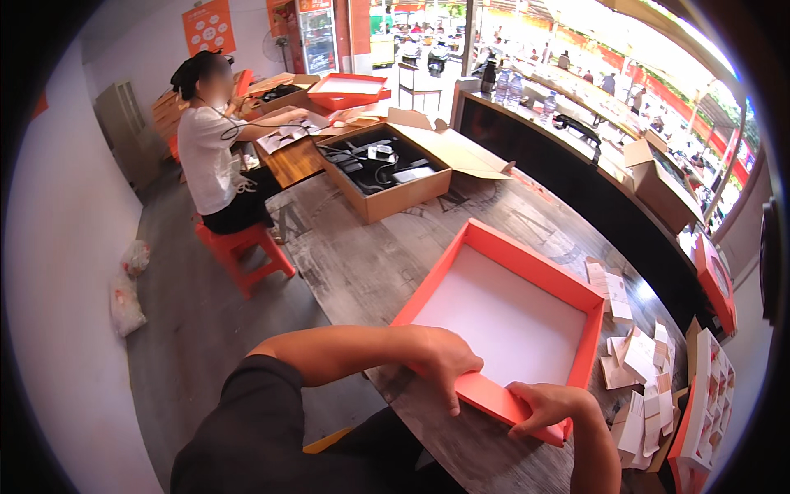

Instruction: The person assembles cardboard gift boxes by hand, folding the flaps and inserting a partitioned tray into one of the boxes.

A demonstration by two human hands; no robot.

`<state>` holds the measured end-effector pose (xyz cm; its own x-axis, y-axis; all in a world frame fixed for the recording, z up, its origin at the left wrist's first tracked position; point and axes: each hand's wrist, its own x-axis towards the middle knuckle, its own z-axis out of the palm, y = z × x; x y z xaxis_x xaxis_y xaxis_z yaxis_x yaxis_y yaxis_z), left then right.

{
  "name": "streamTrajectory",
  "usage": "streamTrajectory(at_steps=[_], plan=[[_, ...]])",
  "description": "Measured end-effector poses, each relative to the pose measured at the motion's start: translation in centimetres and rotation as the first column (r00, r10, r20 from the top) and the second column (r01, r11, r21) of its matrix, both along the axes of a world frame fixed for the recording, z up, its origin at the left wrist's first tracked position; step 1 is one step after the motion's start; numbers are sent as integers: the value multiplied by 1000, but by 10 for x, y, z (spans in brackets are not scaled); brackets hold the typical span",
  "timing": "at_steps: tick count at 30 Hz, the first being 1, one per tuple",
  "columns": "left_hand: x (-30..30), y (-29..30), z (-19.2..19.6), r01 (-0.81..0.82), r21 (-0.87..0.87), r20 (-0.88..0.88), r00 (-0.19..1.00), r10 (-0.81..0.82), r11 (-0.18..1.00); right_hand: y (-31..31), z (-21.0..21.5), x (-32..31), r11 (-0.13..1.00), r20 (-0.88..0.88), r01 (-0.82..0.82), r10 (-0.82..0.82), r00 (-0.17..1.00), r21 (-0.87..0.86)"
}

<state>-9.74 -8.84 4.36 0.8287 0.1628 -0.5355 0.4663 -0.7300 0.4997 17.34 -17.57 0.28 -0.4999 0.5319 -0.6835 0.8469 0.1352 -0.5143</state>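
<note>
A shallow, open-topped orange cardboard box point(528, 270) with a white inside bottom lies on the grey wood-patterned table point(354, 272) in front of me. My left hand point(444, 359) grips the box's near wall close to its left end, thumb pointing down over the outer face. Farther right along that same wall, my right hand point(546, 405) pinches the edge between thumb and fingers near the corner. Both hands are closed on the box, and part of the near wall is hidden under them.
Folded white card pieces point(646, 362) lie right of the box, beside a partitioned box point(709, 403). Beyond stands a brown carton point(395, 198) holding cables and black devices. A person point(212, 148) sits at the far left on a red stool point(243, 247). A black-fronted counter point(535, 165) runs along the right.
</note>
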Motion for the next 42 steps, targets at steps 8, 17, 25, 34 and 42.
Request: streamTrajectory(at_steps=[8, 17, 25, 34, 42], plan=[[8, 15, -24, 72, -70, -56, 996, -76, 995, 5, -17, 8, 992, -161, 36, -56, 985, -122], [-7, 5, -36, 13, 53, 132, 991, -20, 998, 17, -29, 23, 844, -188, 158, -289, 939, -512], [-11, 3, -37, -16, 68, 241, 970, -1, 998, 12, -10, 32, 840, -192, 50, -181, 965, -540], [-15, 5, -42, -65, 94, 301, 953, 34, 993, 12, -19, 37, 798, -326, -3, -242, 914, -602], [-17, 9, -47, -50, 5, 255, 966, 47, 999, 1, -17, 25, 820, -89, 222, -313, 945, -527]])
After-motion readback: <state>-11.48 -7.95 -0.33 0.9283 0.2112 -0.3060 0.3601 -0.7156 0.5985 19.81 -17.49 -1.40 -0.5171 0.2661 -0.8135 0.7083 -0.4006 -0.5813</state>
